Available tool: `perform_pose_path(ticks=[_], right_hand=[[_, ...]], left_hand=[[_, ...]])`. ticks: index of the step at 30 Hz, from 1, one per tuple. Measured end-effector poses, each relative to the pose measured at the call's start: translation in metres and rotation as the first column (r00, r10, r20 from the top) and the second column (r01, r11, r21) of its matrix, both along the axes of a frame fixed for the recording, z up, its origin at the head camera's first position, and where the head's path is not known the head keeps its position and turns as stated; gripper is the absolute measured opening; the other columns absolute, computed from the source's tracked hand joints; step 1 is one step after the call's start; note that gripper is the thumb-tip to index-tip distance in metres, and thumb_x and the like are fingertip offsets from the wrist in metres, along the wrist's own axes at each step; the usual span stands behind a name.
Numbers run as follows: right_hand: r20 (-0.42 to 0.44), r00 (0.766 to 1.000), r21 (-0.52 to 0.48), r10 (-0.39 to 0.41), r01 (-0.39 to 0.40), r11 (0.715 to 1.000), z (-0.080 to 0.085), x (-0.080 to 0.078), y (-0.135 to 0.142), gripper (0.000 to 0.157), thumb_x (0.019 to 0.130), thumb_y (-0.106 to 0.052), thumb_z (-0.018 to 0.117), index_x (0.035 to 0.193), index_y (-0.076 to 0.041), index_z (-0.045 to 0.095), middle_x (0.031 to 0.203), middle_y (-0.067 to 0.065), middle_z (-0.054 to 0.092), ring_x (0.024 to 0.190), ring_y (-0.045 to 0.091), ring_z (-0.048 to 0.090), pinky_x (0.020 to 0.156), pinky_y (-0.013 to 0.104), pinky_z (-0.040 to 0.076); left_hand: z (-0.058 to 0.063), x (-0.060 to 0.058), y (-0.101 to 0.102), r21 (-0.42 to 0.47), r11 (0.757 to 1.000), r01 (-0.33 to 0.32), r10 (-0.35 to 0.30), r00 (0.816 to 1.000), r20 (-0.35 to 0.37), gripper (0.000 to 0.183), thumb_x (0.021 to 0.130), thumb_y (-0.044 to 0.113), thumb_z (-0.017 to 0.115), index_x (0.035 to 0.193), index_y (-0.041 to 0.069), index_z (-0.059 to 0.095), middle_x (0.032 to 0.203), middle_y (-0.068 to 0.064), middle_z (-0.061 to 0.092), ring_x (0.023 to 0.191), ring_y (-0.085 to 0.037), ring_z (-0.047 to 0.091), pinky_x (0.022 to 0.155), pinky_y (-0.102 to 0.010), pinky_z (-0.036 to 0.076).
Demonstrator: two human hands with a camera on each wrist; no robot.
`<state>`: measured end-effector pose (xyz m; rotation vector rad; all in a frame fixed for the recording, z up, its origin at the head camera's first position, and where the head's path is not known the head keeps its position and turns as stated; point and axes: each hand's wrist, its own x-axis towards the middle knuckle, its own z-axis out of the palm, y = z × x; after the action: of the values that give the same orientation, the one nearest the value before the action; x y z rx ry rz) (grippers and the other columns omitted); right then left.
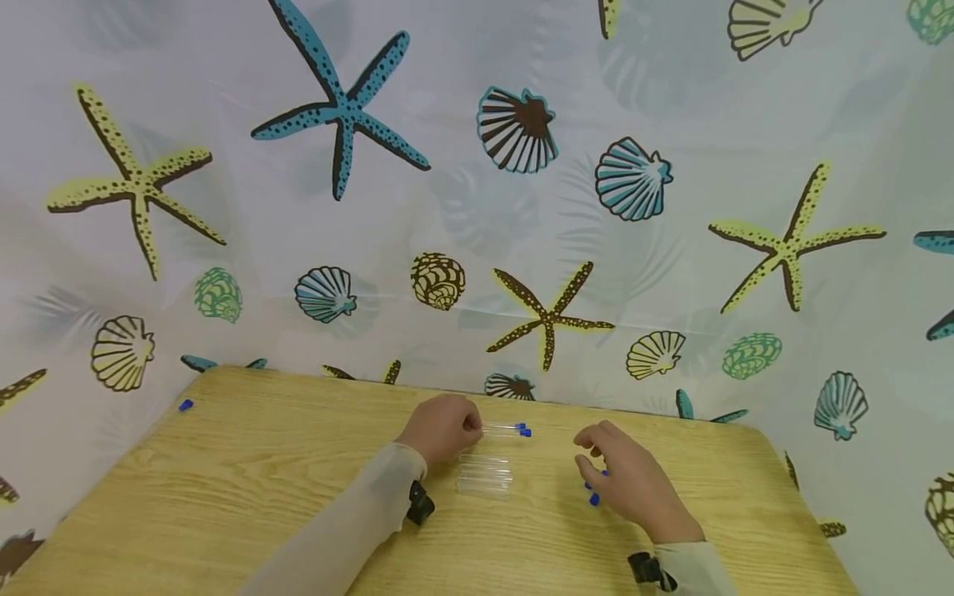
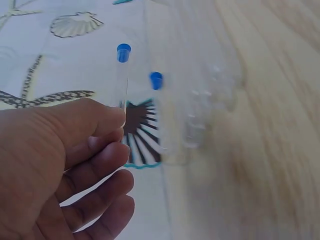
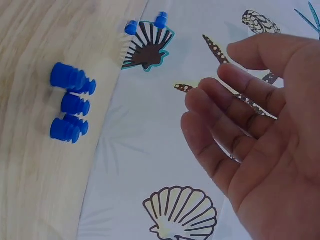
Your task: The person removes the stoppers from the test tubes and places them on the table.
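My left hand (image 1: 445, 426) pinches a clear test tube (image 2: 121, 82) between thumb and forefinger; a blue stopper (image 2: 123, 52) closes its end. A second tube with a blue stopper (image 1: 526, 433) lies close beside it in the head view. Nearer me, several clear tubes without stoppers (image 1: 483, 477) lie side by side on the table. My right hand (image 1: 629, 480) hovers with loosely bent fingers and nothing between them. Below and beside it are several loose blue stoppers (image 3: 67, 76), partly hidden by the hand in the head view.
The wooden table (image 1: 283, 463) meets a curtain (image 1: 447, 215) printed with shells and starfish along its back edge. One more blue stopper (image 1: 186, 405) lies by the table's far left corner. Dark camera straps sit on both wrists.
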<state>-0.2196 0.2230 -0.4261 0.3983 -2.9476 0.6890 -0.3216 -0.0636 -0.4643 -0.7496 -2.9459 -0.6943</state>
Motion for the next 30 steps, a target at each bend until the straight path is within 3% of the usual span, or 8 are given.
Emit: perform_pose_path(ticks=[6, 12, 21, 30], right_hand=[[-0.059, 0.998, -0.007, 0.026, -0.026, 1.000, 0.008, 0.004, -0.007, 0.028, 0.099, -0.022, 0.072, 0.126, -0.017, 0.064, 0.117, -0.002, 0.063, 0.102, 0.016, 0.065, 0.083, 0.038, 0.057], [-0.132, 0.988, -0.031, 0.078, -0.083, 0.996, 0.018, 0.013, -0.016, 0.035, 0.097, -0.026, 0.076, 0.129, -0.017, 0.065, 0.113, -0.007, 0.065, 0.094, 0.010, 0.063, 0.078, 0.032, 0.057], [-0.375, 0.908, -0.089, 0.185, -0.234, 0.968, 0.029, 0.025, -0.027, 0.018, 0.097, -0.019, 0.076, 0.113, -0.020, 0.069, 0.096, -0.013, 0.063, 0.081, 0.002, 0.060, 0.069, 0.024, 0.057], [-0.453, 0.851, -0.102, 0.265, -0.345, 0.933, 0.035, 0.033, -0.033, 0.023, 0.092, -0.012, 0.079, 0.112, -0.016, 0.068, 0.096, -0.012, 0.064, 0.077, 0.004, 0.061, 0.067, 0.022, 0.056]], left_hand=[[0.028, 0.028, -0.004, 0.030, 0.999, 0.044, -0.040, 0.994, -0.098, 0.006, 0.095, 0.027, 0.075, 0.089, 0.025, 0.078, 0.088, 0.013, 0.069, 0.084, -0.008, 0.064, 0.078, -0.031, 0.055], [0.055, 0.061, -0.010, 0.049, 0.994, 0.099, -0.085, 0.972, -0.220, 0.005, 0.095, 0.029, 0.075, 0.094, 0.025, 0.078, 0.091, 0.012, 0.069, 0.085, -0.005, 0.062, 0.077, -0.030, 0.055], [0.080, 0.091, -0.020, 0.114, 0.980, 0.164, -0.115, 0.930, -0.349, 0.004, 0.093, 0.029, 0.078, 0.093, 0.026, 0.076, 0.090, 0.015, 0.066, 0.088, -0.004, 0.060, 0.079, -0.029, 0.056], [0.096, 0.105, -0.028, 0.121, 0.966, 0.227, -0.155, 0.890, -0.430, 0.004, 0.091, 0.026, 0.079, 0.093, 0.025, 0.076, 0.092, 0.012, 0.068, 0.091, -0.006, 0.062, 0.079, -0.028, 0.057]])
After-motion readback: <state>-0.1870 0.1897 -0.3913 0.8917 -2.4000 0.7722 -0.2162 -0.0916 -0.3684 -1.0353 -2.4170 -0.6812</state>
